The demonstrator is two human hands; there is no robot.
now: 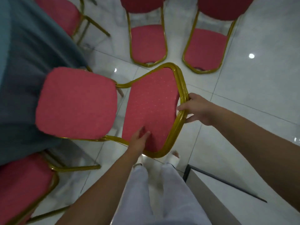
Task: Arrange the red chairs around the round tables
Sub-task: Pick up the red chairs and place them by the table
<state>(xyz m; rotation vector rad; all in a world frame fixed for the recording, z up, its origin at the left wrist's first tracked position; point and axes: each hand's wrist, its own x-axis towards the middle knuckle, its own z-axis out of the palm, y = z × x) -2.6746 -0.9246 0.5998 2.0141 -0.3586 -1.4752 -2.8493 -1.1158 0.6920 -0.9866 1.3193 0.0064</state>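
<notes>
The fingers (181, 108) of the right hand (198, 109) wrap over the gold rim on the right side of the backrest, with the thumb underneath, clamping it. The fingers (145, 133) of the left hand (138, 142) curl onto the red padding at the backrest's lower edge and seem to grip the frame there, though blur softens the detail. Both hold one red padded chair with a gold metal frame (76, 103) at centre frame. Its dotted backrest (151, 103) is nearest the person, and its seat is pushed left against the hanging teal cloth of the round worktop (24, 62). The step in hand looks like seating this chair at its place. The next move likely calls for a short, level push or a slight turn, so that it squares up between a neighbouring red chair (60, 15) at upper left and another red chair (19, 189) at lower left. Two more red chairs (147, 43) stand apart at the top on the white tiled floor (251, 103), probably yet to be placed.
</notes>
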